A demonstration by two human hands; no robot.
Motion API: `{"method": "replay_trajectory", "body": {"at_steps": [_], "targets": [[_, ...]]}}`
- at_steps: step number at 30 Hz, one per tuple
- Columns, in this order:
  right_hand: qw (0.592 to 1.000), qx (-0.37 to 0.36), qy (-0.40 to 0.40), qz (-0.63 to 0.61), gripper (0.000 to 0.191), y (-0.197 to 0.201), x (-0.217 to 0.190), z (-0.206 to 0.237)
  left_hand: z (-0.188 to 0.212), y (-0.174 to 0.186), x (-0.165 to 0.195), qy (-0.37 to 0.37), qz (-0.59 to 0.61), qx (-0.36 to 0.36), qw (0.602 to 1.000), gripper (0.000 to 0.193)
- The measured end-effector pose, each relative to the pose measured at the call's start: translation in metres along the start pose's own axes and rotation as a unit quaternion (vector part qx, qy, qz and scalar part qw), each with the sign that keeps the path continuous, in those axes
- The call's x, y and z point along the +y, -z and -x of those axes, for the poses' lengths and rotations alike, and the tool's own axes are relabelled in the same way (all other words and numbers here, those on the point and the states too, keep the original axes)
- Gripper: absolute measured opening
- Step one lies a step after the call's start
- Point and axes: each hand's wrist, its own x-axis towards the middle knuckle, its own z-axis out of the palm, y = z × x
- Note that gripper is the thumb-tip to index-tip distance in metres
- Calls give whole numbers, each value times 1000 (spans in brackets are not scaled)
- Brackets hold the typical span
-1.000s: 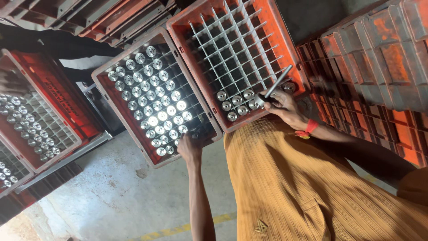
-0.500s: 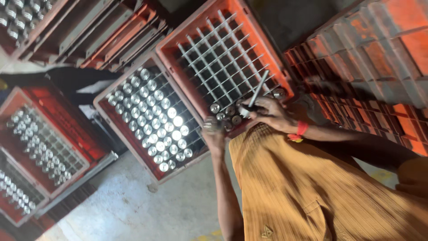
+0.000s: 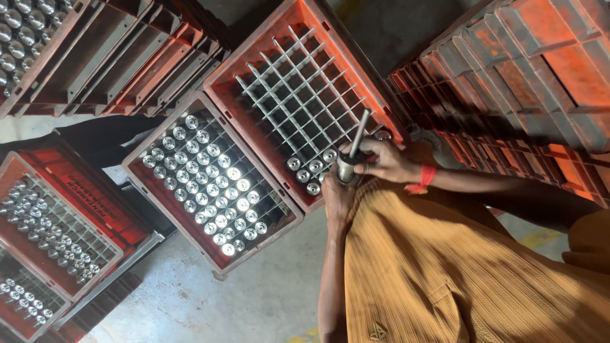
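Both hands close on a metal pin over the near corner of the half-empty crate.

The steel pin (image 3: 351, 157) looks heavy, rigid and slick; its thick lower barrel is the best hold. Right hand (image 3: 382, 160) fingers wrap that barrel, left hand (image 3: 338, 194) cups below. Its thin stem points toward 1 o'clock, above the orange crate (image 3: 254, 57).

A grey concrete floor (image 3: 254, 298) carries red plastic crates (image 3: 213, 184) with gridded dividers holding shiny metal cylinders (image 3: 216, 184).
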Motion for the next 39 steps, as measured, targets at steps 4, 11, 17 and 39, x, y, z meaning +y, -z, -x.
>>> {"method": "replay_trajectory", "body": {"at_steps": [4,11,17,39], "targets": [[987,77,-129,-59,45,24,15,-9,-5,3,1,-12,-94,-34,995,50],[967,194,-120,-113,35,52,18,-10,-12,-10,-38,-324,-208,86,919,70],[963,186,-168,-98,28,33,22,10,6,26,-113,-183,-140,203,952,23],[970,63,-229,-42,45,-32,25,29,40,143,-161,-22,546,202,813,49]]}}
